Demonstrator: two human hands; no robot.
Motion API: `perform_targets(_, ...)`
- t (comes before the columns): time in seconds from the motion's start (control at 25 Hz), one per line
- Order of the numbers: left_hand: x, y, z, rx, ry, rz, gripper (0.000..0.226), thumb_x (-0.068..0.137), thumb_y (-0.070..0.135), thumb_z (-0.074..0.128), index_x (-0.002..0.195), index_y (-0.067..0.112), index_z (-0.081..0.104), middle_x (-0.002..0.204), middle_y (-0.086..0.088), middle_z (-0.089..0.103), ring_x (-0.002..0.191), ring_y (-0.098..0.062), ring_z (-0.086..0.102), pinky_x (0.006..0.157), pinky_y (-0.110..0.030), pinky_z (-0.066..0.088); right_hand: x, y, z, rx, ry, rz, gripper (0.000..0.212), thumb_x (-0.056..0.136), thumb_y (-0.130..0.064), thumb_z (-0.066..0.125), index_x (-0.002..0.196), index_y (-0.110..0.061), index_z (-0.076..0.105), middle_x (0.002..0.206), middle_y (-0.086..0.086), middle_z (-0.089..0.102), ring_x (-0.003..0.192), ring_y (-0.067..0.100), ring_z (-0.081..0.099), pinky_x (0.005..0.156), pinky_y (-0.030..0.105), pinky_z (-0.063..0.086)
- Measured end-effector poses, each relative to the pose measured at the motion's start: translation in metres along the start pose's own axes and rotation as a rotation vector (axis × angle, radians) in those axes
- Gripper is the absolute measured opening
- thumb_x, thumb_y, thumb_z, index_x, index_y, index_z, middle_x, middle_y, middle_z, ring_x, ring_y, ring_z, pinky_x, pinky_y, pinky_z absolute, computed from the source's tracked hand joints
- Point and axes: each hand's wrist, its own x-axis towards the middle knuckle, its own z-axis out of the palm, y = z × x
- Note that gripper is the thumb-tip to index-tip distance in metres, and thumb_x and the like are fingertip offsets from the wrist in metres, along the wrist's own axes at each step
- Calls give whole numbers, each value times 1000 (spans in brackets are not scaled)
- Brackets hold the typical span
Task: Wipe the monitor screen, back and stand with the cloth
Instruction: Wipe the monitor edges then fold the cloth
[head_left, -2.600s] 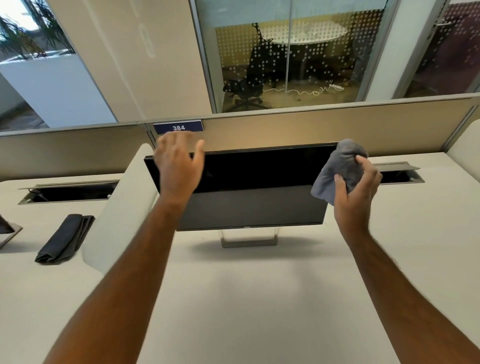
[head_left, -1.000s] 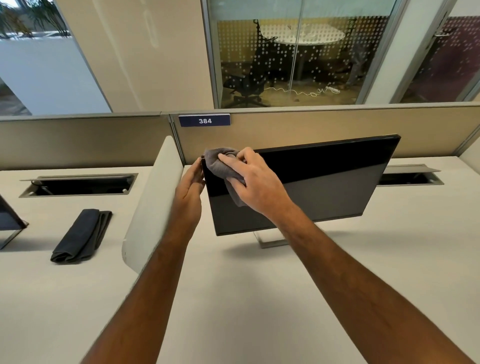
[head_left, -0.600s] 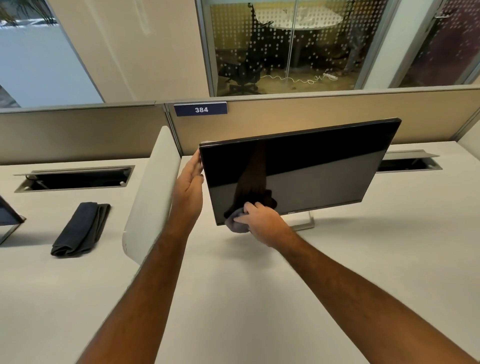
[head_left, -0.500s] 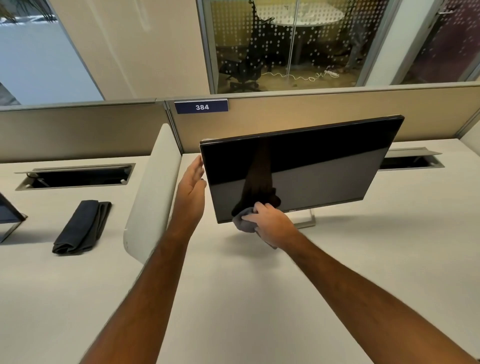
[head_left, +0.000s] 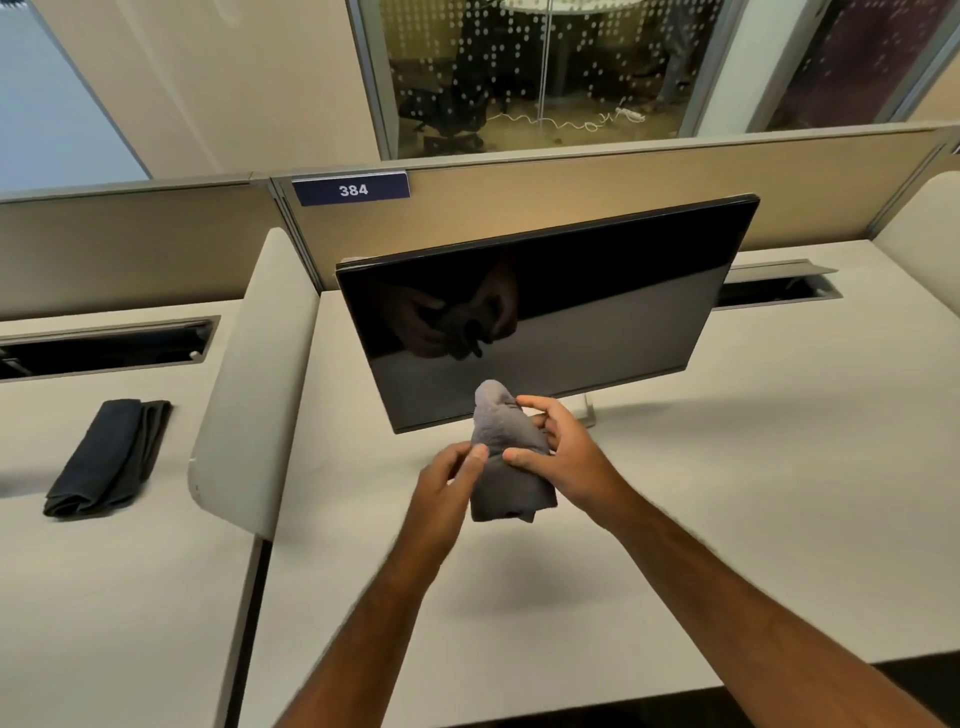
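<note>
Both hands on the cloth, off the screen.
Left hand (head_left: 448, 480) pinched the grey cloth (head_left: 503, 457) at its side; right hand (head_left: 562, 453) curled round it, just in front of the tilted monitor (head_left: 545, 306), above the table (head_left: 727, 467).

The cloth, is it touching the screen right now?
No, both hands, left hand and right hand, hold the grey cloth off the monitor.

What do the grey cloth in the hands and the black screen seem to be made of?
Grey bunched cloth: soft napped fabric, probably microfibre; it folds limply and looks matte.
Black flat monitor screen: glossy glass or plastic, which one unclear; it mirrors both hands.
</note>
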Motion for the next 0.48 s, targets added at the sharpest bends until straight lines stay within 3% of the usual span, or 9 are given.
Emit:
perform_targets(0.16, 1, 3, 32, 138, 50, 70, 25, 97, 41, 68, 114, 22, 65, 107, 7, 71, 96, -14, 70, 76, -27, 63, -16, 17, -20, 45, 39, 46, 80, 77, -38, 88, 143, -33, 43, 123, -7, 62, 111, 12, 64, 90, 29, 59)
perform_targets(0.24, 4, 8, 47, 156, 39, 111, 21, 96, 37, 71, 109, 22, 63, 105, 9, 70, 94, -15, 69, 73, -24, 62, -20, 26, -36, 164, 38, 141, 78, 72, -41, 91, 137, -30, 50, 121, -4, 68, 109, 14, 68, 91, 34, 60)
perform_targets(0.4, -1, 15, 87, 167, 47, 136, 22, 96, 34, 69, 113, 25, 58, 106, 12, 67, 96, -14, 68, 69, -17, 58, -27, 34, -72, 285, -54, 225, 45, 79, -31, 87, 117, -15, 69, 108, 4, 77, 102, 20, 73, 94, 44, 59)
perform_targets(0.48, -2, 17, 109, 129, 72, 130, 21, 96, 35, 69, 113, 24, 60, 108, 8, 69, 99, -15, 68, 72, -20, 60, -32, 35, -95, 357, -53, 215, 42, 81, -29, 85, 118, -16, 69, 108, 3, 77, 104, 21, 73, 96, 45, 58)
